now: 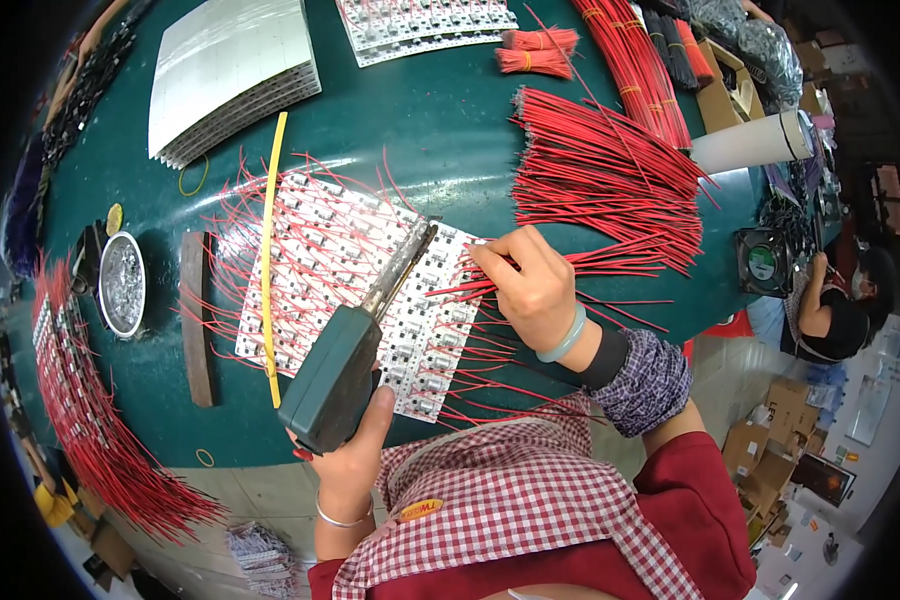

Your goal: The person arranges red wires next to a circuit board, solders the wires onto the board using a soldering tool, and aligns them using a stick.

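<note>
At frame centre, left hand (pixel 348 462) grips a green soldering gun (pixel 342 362) over the circuit panel (pixel 345 270); right hand (pixel 532 285) pinches red wires (pixel 470 290) (loose pile upper right).

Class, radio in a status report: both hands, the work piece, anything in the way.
Left hand gripping green soldering iron, tip on white circuit panel. Right hand pinching red wires at panel edge. Yellow strip lies across panel.
</note>
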A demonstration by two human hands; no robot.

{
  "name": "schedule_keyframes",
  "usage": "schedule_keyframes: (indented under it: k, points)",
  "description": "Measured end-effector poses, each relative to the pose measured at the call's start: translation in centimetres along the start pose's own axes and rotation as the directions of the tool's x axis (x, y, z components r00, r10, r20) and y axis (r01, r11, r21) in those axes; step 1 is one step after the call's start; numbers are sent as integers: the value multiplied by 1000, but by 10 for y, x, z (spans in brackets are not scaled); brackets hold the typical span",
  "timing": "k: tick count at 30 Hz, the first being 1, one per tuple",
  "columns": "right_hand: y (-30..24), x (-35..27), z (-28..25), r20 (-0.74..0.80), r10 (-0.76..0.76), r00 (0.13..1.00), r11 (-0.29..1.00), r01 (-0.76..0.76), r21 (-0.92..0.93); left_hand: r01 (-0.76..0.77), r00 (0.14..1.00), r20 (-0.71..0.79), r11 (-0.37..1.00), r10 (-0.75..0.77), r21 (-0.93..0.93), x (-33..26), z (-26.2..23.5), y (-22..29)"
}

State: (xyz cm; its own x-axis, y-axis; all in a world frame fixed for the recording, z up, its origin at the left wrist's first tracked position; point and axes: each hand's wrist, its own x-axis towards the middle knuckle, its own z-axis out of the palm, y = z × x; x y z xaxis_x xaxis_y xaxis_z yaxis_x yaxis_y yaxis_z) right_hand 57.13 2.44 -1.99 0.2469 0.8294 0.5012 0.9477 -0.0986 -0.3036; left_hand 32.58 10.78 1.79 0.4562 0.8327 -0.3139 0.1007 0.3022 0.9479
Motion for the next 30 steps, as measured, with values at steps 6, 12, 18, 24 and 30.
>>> schedule_keyframes:
  k: [6, 12, 18, 24, 30]
  points:
    - [0, 2, 3, -16, 19, 1000, 999, -18, 34, -123, 992, 24, 971, 121, 203, 2, 4, 1]
    - [1, 3, 0, 2, 36, 999, 998, -36, 60, -145, 989, 36, 967, 141, 208, 5, 7, 3]
    - [5, 0, -7, 15, 13, 1000, 993, -15, 116, -86, 995, -31, 989, 90, 118, 9, 7, 7]
    - [2, 7, -11, 53, 22, 998, 992, -29, 123, 73, 997, -8, 996, -73, 43, 5, 1, 11]
    - [4, 5, -5, 84, 10, 996, 998, -15, 56, 29, 1000, -1, 996, -29, 79, 3, -4, 6]
